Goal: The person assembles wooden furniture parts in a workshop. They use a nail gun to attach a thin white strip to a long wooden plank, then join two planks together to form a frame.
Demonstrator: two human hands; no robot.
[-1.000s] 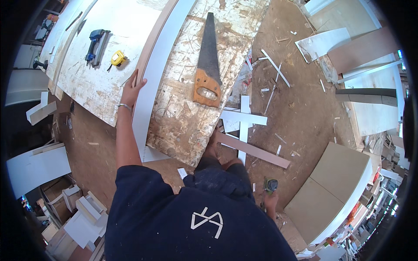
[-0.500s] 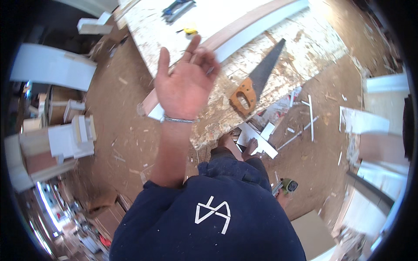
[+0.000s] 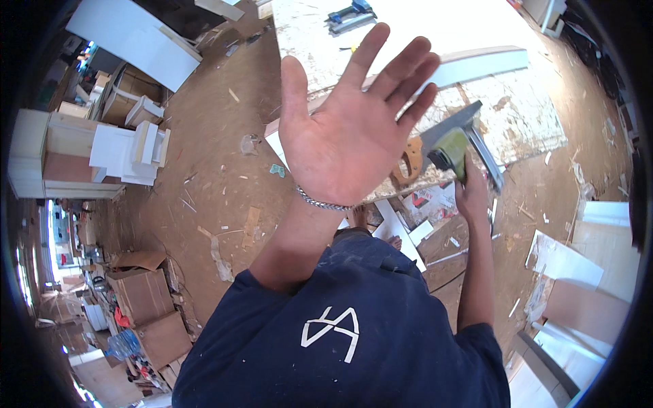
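Note:
My left hand is raised with its palm toward me and its fingers spread, holding nothing. A chain bracelet circles that wrist. Farther right, my right hand grips a green nail gun with a long grey magazine, held over the table's near edge. Partly behind the nail gun lies a handsaw with a wooden handle. Beyond my left hand, a long white-sided wooden piece lies across the worktable, partly hidden by that hand.
A blue nail gun or stapler lies at the table's far side. White offcuts litter the floor by my feet. Boards and cabinet parts stand at left, above cardboard boxes. More panels lean at right.
My right hand has lifted the green nail gun from low at my side to above the table's edge. My left hand has come closer, fingers spreading wider. The view has shifted.

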